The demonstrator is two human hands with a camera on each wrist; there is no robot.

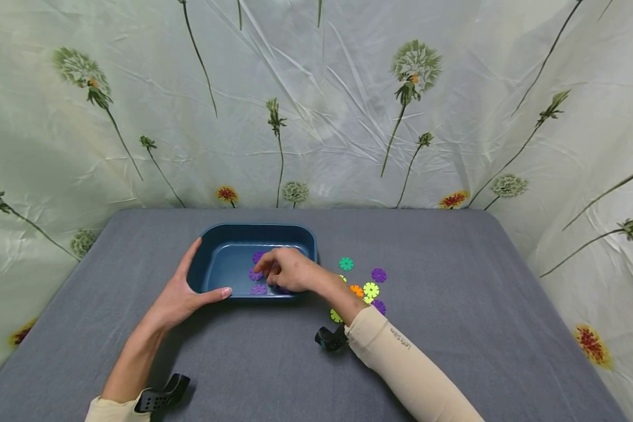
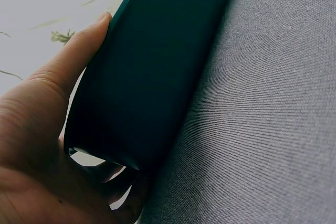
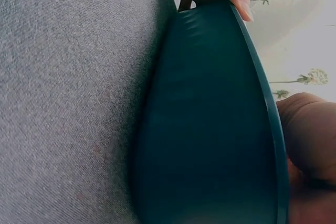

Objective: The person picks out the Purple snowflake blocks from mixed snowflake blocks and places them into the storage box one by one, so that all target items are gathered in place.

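Observation:
A dark blue rectangular tray stands on the table, with several purple notched discs on its floor. At its near left corner, my left hand grips the tray: the thumb lies on the front rim and the fingers go round the left side. My right hand reaches over the tray's right part with bent fingers, the index fingertip by a purple disc. Whether it pinches one is hidden. In the right wrist view the tray's outer wall hides the fingertips of that hand.
Right of the tray, loose notched discs lie on the grey cloth: a green one, an orange one, a purple one and several yellow ones. My right forearm passes over part of this group. A flower-print curtain hangs behind the table.

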